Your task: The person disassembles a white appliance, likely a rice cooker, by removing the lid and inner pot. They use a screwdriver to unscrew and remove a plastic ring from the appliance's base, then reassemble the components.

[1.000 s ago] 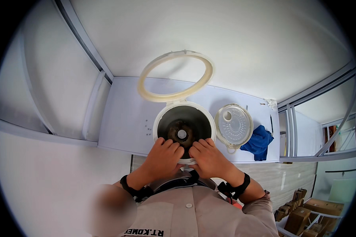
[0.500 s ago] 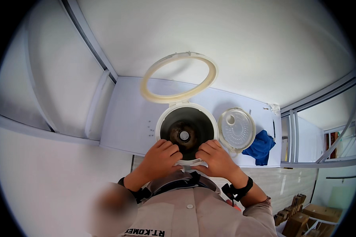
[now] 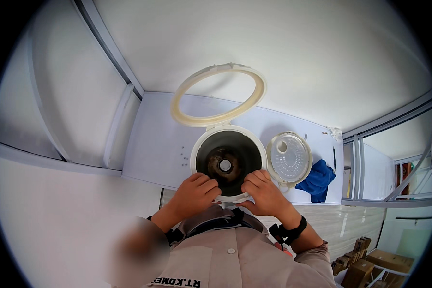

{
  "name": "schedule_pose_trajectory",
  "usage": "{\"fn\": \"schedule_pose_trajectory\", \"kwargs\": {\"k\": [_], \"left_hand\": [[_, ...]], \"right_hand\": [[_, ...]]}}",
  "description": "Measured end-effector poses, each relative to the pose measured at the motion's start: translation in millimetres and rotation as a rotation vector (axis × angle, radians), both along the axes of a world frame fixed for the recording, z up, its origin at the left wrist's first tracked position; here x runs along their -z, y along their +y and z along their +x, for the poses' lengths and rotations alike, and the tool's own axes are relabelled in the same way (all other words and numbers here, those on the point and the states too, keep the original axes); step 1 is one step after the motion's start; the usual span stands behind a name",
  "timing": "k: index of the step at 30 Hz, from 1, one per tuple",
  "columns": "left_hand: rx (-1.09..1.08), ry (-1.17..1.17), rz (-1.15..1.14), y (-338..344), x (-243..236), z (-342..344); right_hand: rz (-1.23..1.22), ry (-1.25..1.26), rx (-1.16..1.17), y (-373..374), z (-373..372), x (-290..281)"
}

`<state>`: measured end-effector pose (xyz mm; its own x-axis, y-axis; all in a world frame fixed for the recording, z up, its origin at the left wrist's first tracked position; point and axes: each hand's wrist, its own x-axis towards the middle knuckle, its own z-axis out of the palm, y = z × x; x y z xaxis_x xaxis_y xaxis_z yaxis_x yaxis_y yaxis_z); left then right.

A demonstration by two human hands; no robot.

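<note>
A white rice cooker body (image 3: 194, 152) stands at the table's near edge, its pot removed. Brown stains mark the heating plate (image 3: 234, 169) around a round silver centre. Hinged up at the back is the yellowed lid ring (image 3: 177, 101), with an open oval middle. My left hand (image 3: 197, 190) curls its fingers over the near left part of the cooker's rim. On the near right part, my right hand (image 3: 264, 193) grips the same rim, thumb outside. The fingertips of both hands are partly hidden inside the rim.
Right of the cooker lies a round lid part (image 3: 293, 163) with a clear, patterned face. Beside it is a crumpled blue cloth (image 3: 318, 180). Several tiny dark pieces (image 3: 184, 156) lie on the white table (image 3: 153, 139) at left. A thin dark tool (image 3: 334, 156) rests near the right end.
The view has shifted very slightly. Both hands keep their hold on the cooker's rim, and the things on the table stay in place.
</note>
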<state>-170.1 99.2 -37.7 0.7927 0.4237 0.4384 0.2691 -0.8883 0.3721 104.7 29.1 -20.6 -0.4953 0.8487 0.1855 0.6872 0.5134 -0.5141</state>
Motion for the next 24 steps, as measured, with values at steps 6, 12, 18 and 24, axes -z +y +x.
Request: {"fn": "schedule_pose_trajectory", "kwargs": {"k": [6, 12, 18, 24], "left_hand": [[-0.016, 0.043, -0.01, 0, -3, 1], [-0.04, 0.066, -0.025, -1, -2, 1], [0.002, 0.18, -0.103, 4, -18, 8], [0.035, 0.119, -0.262, 1, -35, 33]], "right_hand": [[0.012, -0.011, 0.017, 0, -3, 1], [0.028, 0.04, 0.019, 1, -2, 1], [0.211, 0.086, 0.074, -7, 1, 10], [0.378, 0.183, 0.298, -25, 22, 0]]}}
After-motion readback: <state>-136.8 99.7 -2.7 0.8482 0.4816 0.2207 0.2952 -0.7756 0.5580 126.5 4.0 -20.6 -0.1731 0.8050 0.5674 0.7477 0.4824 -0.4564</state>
